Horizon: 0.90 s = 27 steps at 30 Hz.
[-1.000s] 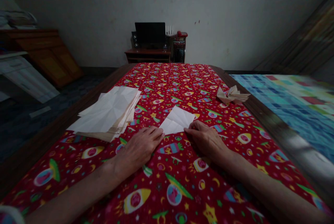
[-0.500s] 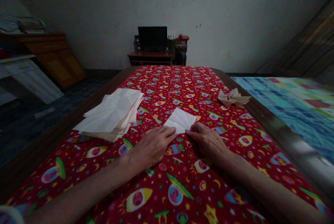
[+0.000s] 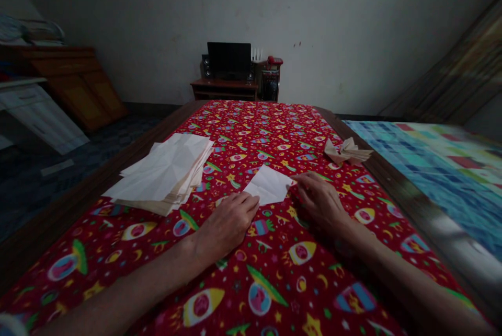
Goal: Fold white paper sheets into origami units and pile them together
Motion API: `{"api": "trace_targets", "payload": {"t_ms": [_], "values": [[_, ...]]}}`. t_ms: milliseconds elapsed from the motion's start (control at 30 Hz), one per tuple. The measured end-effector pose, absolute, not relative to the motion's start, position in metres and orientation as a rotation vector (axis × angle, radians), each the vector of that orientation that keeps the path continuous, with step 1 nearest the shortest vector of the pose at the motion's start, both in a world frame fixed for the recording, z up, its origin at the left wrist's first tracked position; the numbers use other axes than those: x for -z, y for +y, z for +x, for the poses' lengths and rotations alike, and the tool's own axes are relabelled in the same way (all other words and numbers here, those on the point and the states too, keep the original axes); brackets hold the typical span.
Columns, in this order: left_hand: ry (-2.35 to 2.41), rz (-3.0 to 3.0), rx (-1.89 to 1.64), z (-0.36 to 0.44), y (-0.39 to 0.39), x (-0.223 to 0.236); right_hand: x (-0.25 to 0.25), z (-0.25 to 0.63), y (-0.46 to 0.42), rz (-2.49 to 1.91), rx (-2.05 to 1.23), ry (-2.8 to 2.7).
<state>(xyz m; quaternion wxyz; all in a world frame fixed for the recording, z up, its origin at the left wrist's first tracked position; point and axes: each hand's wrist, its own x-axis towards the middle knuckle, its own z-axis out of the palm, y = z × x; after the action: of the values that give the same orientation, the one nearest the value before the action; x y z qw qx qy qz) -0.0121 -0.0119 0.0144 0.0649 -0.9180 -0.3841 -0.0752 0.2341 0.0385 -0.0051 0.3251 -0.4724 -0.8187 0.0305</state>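
A small folded sheet of white paper [image 3: 269, 184] lies on the red patterned tablecloth [image 3: 270, 294] in front of me. My left hand [image 3: 231, 221] is closed at its near left edge, with the fingertips pressed together on the paper. At the right corner, my right hand [image 3: 319, 197] has thumb and forefinger pinched on the paper; the other fingers are curled in. Left of my hands sits a stack of creased white paper sheets [image 3: 164, 166]. A pleated, folded paper shape [image 3: 347, 151] stands on the cloth at the far right.
Dark wooden edges [image 3: 415, 195] of the table show on both sides of the cloth. Beyond its far end are a monitor [image 3: 229, 60] and a small desk [image 3: 223, 89]. A bed with a checked cover [image 3: 427, 163] stands right, a wooden cabinet [image 3: 74, 85] left.
My right fingers have shifted from the paper's near right corner up to its right corner. My left hand has slid right along the near edge. The near right corner now looks cut off or folded.
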Motion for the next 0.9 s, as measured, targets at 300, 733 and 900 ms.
{"api": "trace_targets", "payload": {"t_ms": [300,733,900], "values": [[-1.129,-2.825,0.287,-0.02,-0.01,-0.019,-0.002,0.22,0.077,-1.459,-0.159,-2.304],[-0.941,-2.701,0.304,-0.015,0.04,-0.019,-0.004,0.22,0.0,-1.36,-1.075,-1.957],[-0.965,-2.896,0.428,-0.012,0.018,-0.011,-0.007,0.226,-0.021,-1.246,-0.838,-2.219]]}}
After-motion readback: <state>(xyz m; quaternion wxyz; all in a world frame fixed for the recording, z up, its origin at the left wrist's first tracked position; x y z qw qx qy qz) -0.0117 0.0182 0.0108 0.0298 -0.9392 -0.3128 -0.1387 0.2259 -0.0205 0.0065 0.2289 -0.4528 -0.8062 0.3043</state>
